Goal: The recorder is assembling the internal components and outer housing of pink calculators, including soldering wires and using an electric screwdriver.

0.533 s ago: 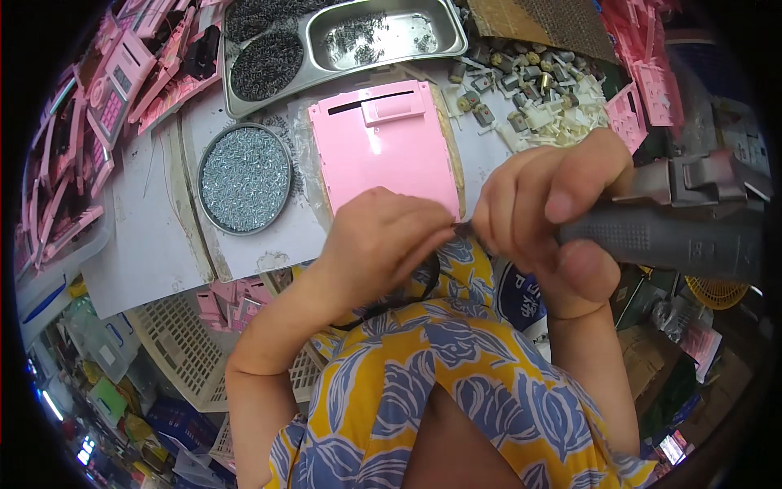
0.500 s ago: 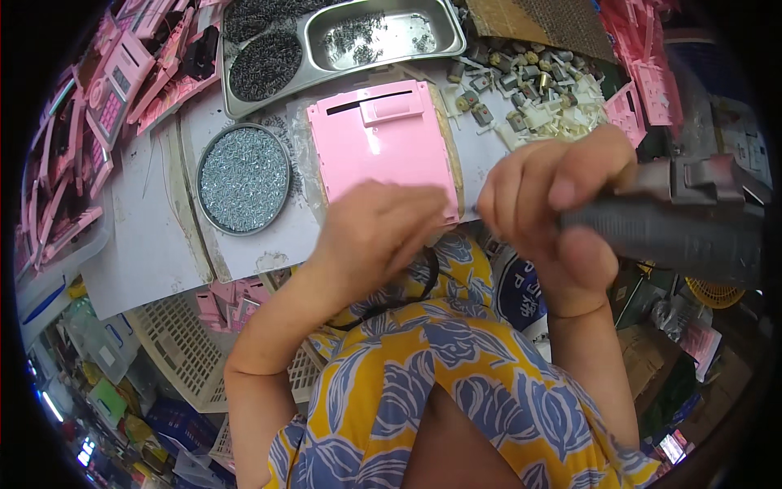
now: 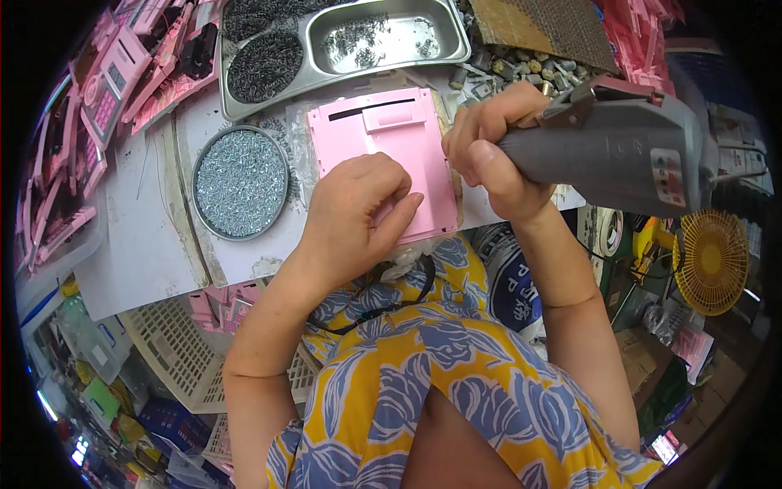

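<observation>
A pink plastic housing [image 3: 407, 175] with a dark slot near its far edge lies flat on a padded, plastic-wrapped base in front of me. My left hand [image 3: 358, 208] is over the housing's left part, fingers curled and thumb close to them; whatever may be between the fingertips is hidden. My right hand [image 3: 501, 151] grips a grey electric screwdriver [image 3: 611, 151] by its front part, at the housing's right edge. The tool's body points out to the right, with a metal lever along its upper side. Its tip is hidden by my hand.
Left of the housing stands a round dish of small silvery screws [image 3: 241, 183]. Beyond is a steel tray [image 3: 383, 75] with small dark metal parts. Small motors [image 3: 529, 67] lie far right beside cardboard [image 3: 546, 28]. Pink casings [image 3: 114, 81] pile up at left. A yellow fan [image 3: 711, 262] is at right.
My right hand has moved left and away from me with the screwdriver, reaching the housing's right edge. My left hand has shifted slightly, its fingers now more curled over the housing.
</observation>
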The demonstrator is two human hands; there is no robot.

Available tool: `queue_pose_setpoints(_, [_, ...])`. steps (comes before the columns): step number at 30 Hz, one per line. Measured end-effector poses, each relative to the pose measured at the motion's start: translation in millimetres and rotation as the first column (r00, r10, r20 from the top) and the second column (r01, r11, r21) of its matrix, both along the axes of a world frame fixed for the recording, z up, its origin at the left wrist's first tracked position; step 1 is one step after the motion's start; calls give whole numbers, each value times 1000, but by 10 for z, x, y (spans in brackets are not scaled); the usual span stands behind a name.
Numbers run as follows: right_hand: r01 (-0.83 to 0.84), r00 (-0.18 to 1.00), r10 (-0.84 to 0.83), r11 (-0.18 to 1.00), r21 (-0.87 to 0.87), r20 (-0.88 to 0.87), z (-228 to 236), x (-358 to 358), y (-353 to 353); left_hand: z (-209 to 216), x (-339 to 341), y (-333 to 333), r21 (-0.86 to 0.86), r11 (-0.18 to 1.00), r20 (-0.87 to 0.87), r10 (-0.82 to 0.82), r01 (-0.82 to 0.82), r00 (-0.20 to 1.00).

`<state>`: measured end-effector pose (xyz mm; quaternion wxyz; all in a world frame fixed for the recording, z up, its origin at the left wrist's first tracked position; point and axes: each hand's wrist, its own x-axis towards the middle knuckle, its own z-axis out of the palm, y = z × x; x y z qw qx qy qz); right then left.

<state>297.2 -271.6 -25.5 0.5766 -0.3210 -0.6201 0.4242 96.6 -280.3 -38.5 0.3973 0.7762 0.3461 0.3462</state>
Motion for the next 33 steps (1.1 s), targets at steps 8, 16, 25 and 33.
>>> queue_pose_setpoints(8, [-249, 941, 222, 965, -79, -254, 592, 12, -22, -39, 75, -42, 125, 990, 31, 64, -67, 997])
queue_pose_setpoints(16, [-268, 925, 223, 957, -108, -309, 600, -98, -48, -20, 45, -39, 151, 986, -35, 77, -71, 996])
queue_pose_setpoints(25, [-133, 957, 148, 988, 76, -251, 98, 113, 696, -14, -1045, 301, 407, 817, -578, 577, -409, 576])
queue_pose_setpoints(33, [-150, 974, 142, 988, -33, -174, -62, -11, 767, -194, -1272, 336, 368, 825, -519, 566, -430, 641])
